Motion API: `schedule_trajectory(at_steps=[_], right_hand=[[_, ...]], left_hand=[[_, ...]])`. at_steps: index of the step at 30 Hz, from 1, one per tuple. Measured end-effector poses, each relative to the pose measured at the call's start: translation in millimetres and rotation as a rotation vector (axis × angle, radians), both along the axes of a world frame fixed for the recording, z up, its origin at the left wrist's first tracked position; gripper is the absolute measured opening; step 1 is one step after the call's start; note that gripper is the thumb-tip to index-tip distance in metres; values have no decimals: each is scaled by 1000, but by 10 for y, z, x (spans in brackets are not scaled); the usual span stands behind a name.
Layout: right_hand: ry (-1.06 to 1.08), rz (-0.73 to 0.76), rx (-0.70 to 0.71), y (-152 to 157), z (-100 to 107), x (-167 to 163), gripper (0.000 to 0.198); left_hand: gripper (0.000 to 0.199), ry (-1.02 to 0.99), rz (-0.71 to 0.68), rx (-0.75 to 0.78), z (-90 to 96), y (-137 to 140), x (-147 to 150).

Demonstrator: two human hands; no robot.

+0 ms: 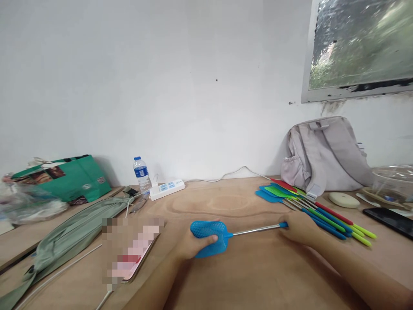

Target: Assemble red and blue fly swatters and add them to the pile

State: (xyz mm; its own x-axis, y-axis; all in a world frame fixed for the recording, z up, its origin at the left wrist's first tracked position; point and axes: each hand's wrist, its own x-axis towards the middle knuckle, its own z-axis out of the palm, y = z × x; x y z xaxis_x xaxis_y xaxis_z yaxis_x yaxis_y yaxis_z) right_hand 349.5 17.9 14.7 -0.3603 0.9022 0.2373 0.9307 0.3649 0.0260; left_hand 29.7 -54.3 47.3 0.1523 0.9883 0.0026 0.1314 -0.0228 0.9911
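Observation:
A blue fly swatter (215, 234) with a thin metal shaft lies across the wooden table (232, 275) in front of me. My left hand (190, 244) grips its mesh head from below, thumb on top. My right hand (298, 227) is closed around its blue handle end. The swatter is stretched between both hands, just above or on the tabletop. A pile of several more swatters (309, 206), blue, green, red and yellow-green, lies fanned out just beyond my right hand.
A grey backpack (325, 155) leans on the wall at back right, near a clear bowl (392, 181), white round object (343, 199) and black phone (390, 220). Water bottle (141, 173), power strip (167, 188), green bag (69, 177) and grey-green pouch (71, 234) lie left.

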Motion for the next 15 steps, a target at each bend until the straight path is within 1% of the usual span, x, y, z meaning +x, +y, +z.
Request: schedule_trajectory(at_steps=[3, 5, 7, 8, 10, 12, 15], right_hand=[[30, 22, -3, -76, -35, -200, 18], [56, 37, -9, -121, -79, -304, 17], [80, 51, -18, -151, -117, -358, 16], [90, 64, -24, -160, -125, -365, 16], [120, 133, -36, -167, -108, -348, 15], [173, 257, -58, -174, -45, -307, 11], [234, 432, -129, -205, 94, -241, 13]], left_hand=[[45, 11, -68, 15, -57, -46, 122], [45, 22, -134, 7, -63, -85, 178], [44, 25, -184, -4, -56, -115, 211], [44, 22, -184, -5, -57, -119, 219], [43, 5, -124, -9, -84, -98, 217], [40, -42, -24, -35, -147, -41, 200], [37, -199, 115, -95, -253, 73, 171]])
